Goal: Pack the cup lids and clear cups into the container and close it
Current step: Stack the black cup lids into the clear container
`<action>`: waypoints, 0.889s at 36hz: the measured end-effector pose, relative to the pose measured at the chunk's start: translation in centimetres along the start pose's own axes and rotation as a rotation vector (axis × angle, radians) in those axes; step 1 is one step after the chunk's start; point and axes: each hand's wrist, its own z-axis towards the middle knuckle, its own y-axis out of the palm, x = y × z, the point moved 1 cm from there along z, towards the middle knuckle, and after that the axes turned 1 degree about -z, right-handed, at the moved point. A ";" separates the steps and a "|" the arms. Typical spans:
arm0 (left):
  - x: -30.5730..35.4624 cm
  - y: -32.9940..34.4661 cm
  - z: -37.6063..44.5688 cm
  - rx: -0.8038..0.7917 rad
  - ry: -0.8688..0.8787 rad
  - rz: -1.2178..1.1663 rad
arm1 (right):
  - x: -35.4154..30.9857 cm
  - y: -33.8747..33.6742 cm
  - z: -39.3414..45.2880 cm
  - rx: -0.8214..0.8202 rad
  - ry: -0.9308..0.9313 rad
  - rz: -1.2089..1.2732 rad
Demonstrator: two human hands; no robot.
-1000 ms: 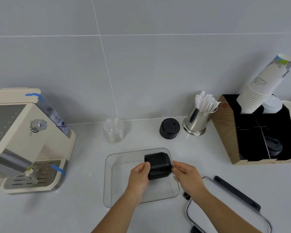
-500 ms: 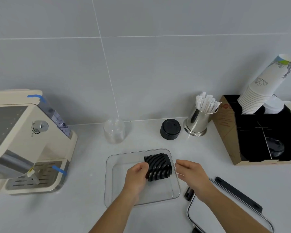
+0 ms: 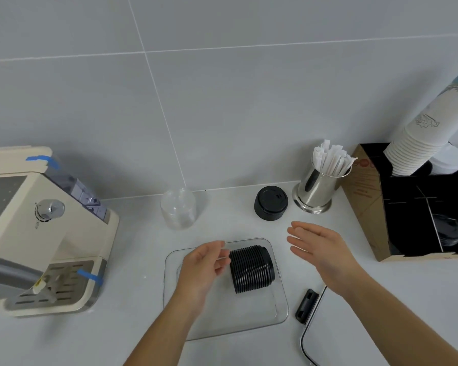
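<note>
Fingers (image 3: pixel 218 256) curl beside lid stack (image 3: pixel 251 269) inside container (image 3: pixel 280 305).

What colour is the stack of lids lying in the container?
Black, a ribbed stack of lids, seen in the head view.

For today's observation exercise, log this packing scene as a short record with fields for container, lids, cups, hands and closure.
container: clear container open on the counter
lids: ribbed black lid stack on its side inside; another black lid stack outside
cups: clear cups by the wall, unpacked
left hand: beside the lids, empty
right hand: open, above the counter
closure: container lid off, at right
</note>
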 end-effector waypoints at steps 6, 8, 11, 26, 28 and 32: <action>3.2 1.2 1.5 -0.051 0.026 -0.004 | -1.7 -0.8 2.2 0.004 -0.010 -0.041; 4.2 1.7 2.5 -0.074 0.014 -0.013 | -2.2 -1.0 3.1 0.012 -0.011 -0.056; 5.3 2.7 4.0 -0.118 -0.027 -0.040 | -2.8 -1.2 4.5 0.013 -0.002 -0.062; 5.8 9.2 12.0 -0.144 -0.099 0.165 | -1.2 -1.0 11.3 0.073 0.150 -0.115; 5.7 10.2 12.6 -0.148 -0.099 0.245 | -1.2 -0.8 11.9 0.068 0.155 -0.138; 5.5 11.9 13.5 -0.145 -0.095 0.356 | -1.4 0.0 13.1 0.044 0.155 -0.186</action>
